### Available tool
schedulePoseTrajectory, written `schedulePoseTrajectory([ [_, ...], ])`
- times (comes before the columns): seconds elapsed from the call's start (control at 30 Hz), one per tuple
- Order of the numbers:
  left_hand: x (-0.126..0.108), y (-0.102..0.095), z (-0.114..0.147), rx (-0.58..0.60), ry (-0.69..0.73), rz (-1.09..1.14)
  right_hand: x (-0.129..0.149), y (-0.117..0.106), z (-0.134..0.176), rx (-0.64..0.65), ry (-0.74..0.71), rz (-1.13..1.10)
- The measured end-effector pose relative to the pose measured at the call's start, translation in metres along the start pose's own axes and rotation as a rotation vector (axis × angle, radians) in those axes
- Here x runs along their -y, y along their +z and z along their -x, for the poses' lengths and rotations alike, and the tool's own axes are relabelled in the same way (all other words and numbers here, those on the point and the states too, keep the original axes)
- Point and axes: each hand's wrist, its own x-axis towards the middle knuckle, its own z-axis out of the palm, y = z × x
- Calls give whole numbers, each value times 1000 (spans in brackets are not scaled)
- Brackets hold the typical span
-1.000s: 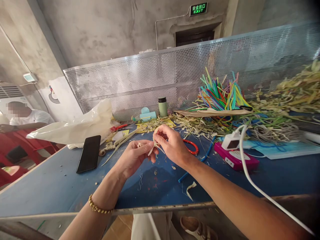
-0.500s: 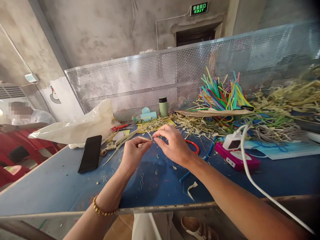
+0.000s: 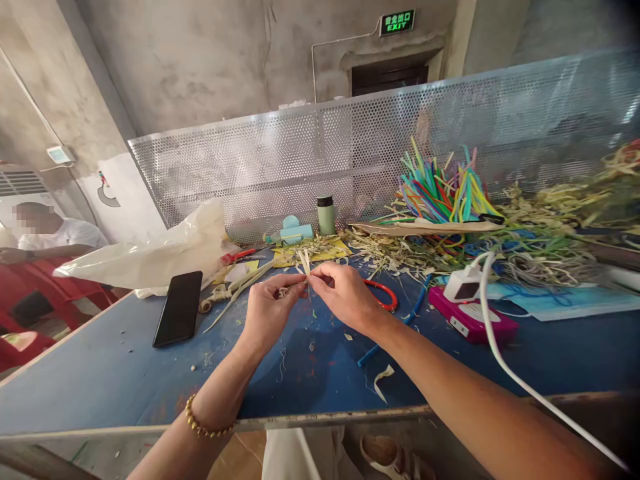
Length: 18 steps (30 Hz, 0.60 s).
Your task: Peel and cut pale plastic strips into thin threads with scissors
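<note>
My left hand (image 3: 275,303) is closed in a pinch on a small bundle of pale straw strips (image 3: 305,260) above the blue table. The strips' ends fan upward between my fingertips. My right hand (image 3: 343,293) pinches the same strips from the other side, thumb and forefinger pressed together beside the left fingertips. My fingers hide the lower part of the bundle. To the left of my hands lie longer pale strips (image 3: 235,290), partly knotted. Just right of my right hand is a red-handled loop (image 3: 384,295), possibly scissors, partly covered by that hand.
A black phone (image 3: 178,309) lies left. Behind are a plastic bag (image 3: 150,257), red-handled tool (image 3: 240,255), green bottle (image 3: 326,215) and colourful pipe cleaners (image 3: 450,187). A purple power block (image 3: 473,315) with a white cable (image 3: 505,367) sits right. A person (image 3: 55,230) sits far left.
My right hand has come in to the left and closed on the strips, where its fingers were slightly apart before. The strip ends now stand up in a fan.
</note>
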Motion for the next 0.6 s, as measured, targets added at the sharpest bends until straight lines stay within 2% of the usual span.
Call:
schedulePoseTrajectory([
  [0.1,0,0,-1,0,-86,190,1,-1,0,7,-8,-26],
  [0.2,1,0,-3,11,-119,277,3,0,1,8,-17,-58],
  [0.4,4,1,-4,18,-110,284,4,-2,-1,94,-1,-85],
  [0.53,8,3,-5,65,-137,233,-4,-2,-4,194,107,-119],
  [0.6,7,1,-6,114,-157,180,-7,-2,-7,203,167,-88],
])
